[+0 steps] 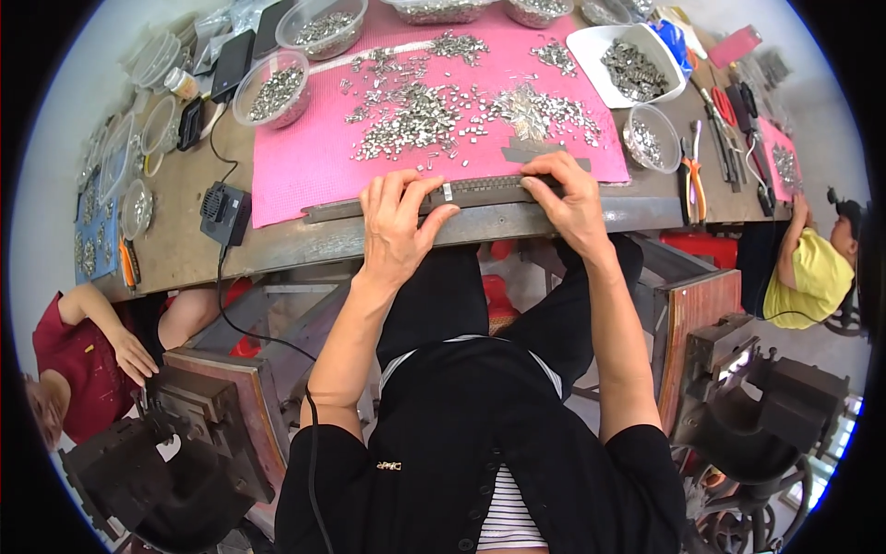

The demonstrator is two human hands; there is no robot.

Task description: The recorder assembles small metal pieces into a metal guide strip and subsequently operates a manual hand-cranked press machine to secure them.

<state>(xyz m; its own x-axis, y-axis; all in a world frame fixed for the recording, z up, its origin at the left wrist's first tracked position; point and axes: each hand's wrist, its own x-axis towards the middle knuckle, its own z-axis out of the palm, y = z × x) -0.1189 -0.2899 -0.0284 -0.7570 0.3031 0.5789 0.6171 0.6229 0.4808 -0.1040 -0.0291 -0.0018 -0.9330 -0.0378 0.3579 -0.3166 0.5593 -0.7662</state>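
A long dark metal bar [489, 189] with a row of small segments lies along the near edge of the pink mat. My left hand [395, 222] grips its left part, fingers over the top and thumb along the near side. Just right of that index fingertip a small bright metal piece [448, 192] sits on the bar. At the right part, my right hand [569, 198] has thumb and index finger closed around the bar. Beyond the bar are piles of small silver metal pieces [415, 120] and a flat grey strip [526, 152].
Clear tubs [274, 90] and a white tray [591, 46] of metal parts stand around the pink mat [305, 166]. Orange-handled pliers [692, 180] lie right; a black corded box [224, 214] sits left. Heavy presses [166, 462] flank me. A person in red [92, 360] and one in yellow [808, 268] sit nearby.
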